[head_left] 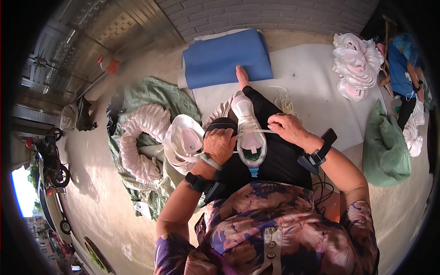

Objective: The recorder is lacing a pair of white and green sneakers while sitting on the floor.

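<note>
A white sneaker [250, 123] rests between my thighs, its toe pointing away and its opening toward me, with green showing inside. A white shoelace [262, 131] runs fairly straight across its tongue. My right hand [288, 129] pinches the lace to the right of the shoe. At the shoe's left side, my left hand [220, 145] is closed on the lace, its fingertips partly hidden. To the left of that hand lie white shoe uppers [185, 137] with pink insides, near a long curved row of nested white uppers [142, 121].
Green sacking [153, 91] lies under the uppers. Ahead are a folded blue sheet [224, 57], a white sheet [316, 82] and loose laces [285, 103]. At right stand a pile of uppers [355, 64], a green sack [385, 151] and another person [401, 73]. A motorbike [52, 158] is at far left.
</note>
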